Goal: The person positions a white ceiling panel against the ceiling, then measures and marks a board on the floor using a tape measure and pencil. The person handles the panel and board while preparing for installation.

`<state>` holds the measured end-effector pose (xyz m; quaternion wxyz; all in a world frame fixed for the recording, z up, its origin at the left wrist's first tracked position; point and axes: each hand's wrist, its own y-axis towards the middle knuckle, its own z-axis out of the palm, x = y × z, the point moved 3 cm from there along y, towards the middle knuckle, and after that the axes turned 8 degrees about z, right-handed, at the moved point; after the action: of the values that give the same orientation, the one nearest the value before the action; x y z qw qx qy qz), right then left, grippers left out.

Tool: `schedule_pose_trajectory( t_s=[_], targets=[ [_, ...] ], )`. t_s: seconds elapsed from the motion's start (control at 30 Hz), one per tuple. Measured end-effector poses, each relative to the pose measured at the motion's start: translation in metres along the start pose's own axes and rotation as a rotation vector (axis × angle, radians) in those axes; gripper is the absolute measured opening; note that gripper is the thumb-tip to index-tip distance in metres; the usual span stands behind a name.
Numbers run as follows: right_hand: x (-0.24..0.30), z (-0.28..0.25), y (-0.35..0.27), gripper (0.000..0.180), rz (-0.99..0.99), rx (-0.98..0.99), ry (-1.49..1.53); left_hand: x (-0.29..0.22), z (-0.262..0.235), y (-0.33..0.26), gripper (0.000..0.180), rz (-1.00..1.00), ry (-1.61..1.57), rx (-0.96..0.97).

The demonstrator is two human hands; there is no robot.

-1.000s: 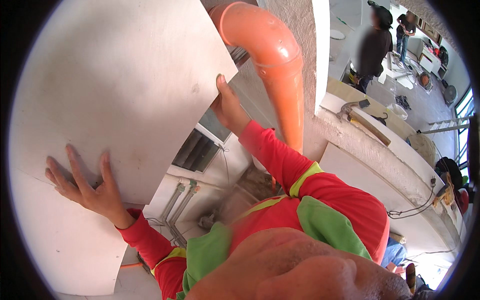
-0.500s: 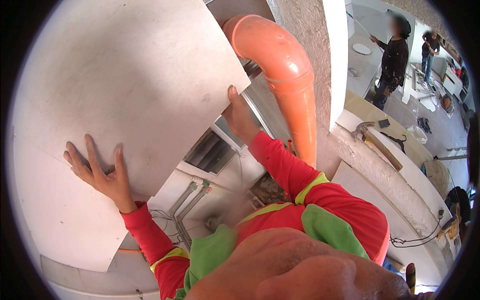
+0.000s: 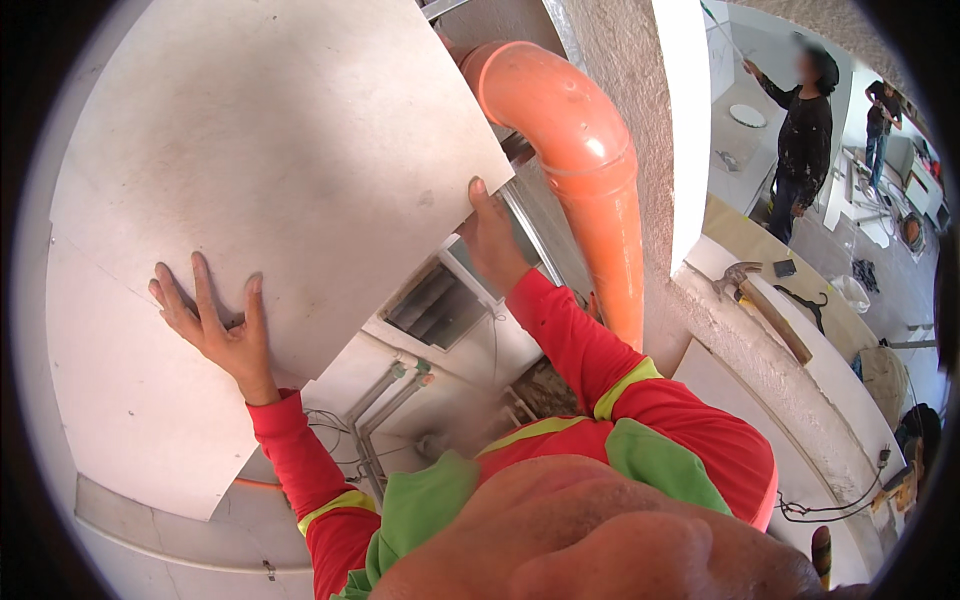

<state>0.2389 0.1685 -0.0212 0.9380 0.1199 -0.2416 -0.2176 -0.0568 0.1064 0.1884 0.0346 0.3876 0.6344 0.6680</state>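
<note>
Sleeves in red with yellow-green bands mark the person's own arms, nearest the viewpoint, both extended to a large white panel (image 3: 300,150) that fills the left half of the scene. Left hand (image 3: 228,345): fingers spread, laid against the panel's face. Right hand (image 3: 492,240): at the panel's right edge, pinching it, thumb on the visible face; the fingers pass behind and are hidden. A faint line crosses the panel's left part; whether it is a joint between two sheets cannot be told.

Step in hand, as judged: supporting and steadying the panel. Next move, as judged, calls for an even push from the left hand while the right governs the edge, with care for the corner beside the orange pipe (image 3: 590,150). Contact between corner and pipe is not evident.

Just right of the panel's edge runs a metal strip (image 3: 533,230). Beyond the arms, a louvred opening (image 3: 437,305) and grey pipes (image 3: 380,410) are noted. To the right, a hammer (image 3: 775,325) lies on a pale ledge (image 3: 840,405). Far right, one co-worker (image 3: 805,135) raises a pole (image 3: 722,30); another (image 3: 880,120) stands farther off.
</note>
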Motion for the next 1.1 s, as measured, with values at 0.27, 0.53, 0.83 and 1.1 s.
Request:
schedule_pose_trajectory(
  t_s=[0.27,0.53,0.83,1.1],
  targets=[
    [0.0015,0.0017,-0.0015,0.061,-0.021,0.02,-0.01,0.0031,0.0003,-0.0009,0.069,0.013,0.007,-0.003],
    [-0.0011,0.0005,-0.0002,0.062,-0.019,-0.052,-0.011,0.0039,0.0005,-0.0021,0.07,-0.002,0.009,-0.001],
    [0.002,0.0085,-0.0051,0.056,-0.046,-0.057,0.007,0.0041,0.0002,-0.0003,0.069,0.018,0.003,-0.021],
    [0.0048,0.0082,-0.0045,0.057,-0.044,0.015,-0.041,0.0043,0.0008,-0.0011,0.07,0.015,0.028,-0.026]
  ],
)
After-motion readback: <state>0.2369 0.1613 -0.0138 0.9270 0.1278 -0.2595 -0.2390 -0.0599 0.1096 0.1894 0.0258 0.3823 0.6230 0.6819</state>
